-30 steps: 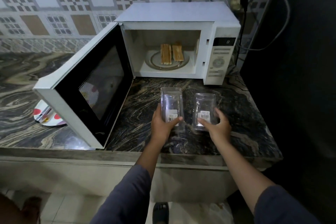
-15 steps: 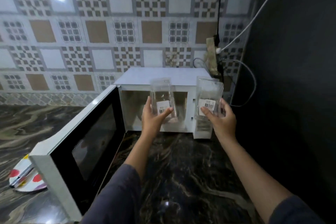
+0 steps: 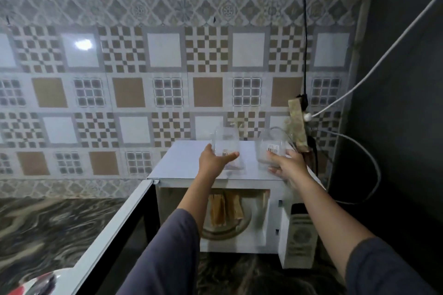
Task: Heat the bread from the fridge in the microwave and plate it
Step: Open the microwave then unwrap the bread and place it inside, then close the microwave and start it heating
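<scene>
The white microwave (image 3: 191,165) stands on the dark marble counter with its door (image 3: 115,230) swung open to the left. Inside, slices of toasted bread (image 3: 224,209) lie on the glass turntable (image 3: 230,230). My left hand (image 3: 213,161) grips an empty clear plastic container (image 3: 226,143) with a barcode label, held over the microwave's top. My right hand (image 3: 287,165) grips a second clear plastic container (image 3: 271,148), also labelled, over the top's right side. Whether the containers touch the top I cannot tell.
A power strip (image 3: 298,124) with a white cable (image 3: 374,62) and a black cable hangs on the tiled wall right of the microwave. A dark wall closes the right side. A plate with red dots (image 3: 31,282) peeks out at the bottom left on the counter (image 3: 48,227).
Both hands lifted the two clear containers from the counter in front of the microwave up to its top. My view tilted upward toward the wall.
</scene>
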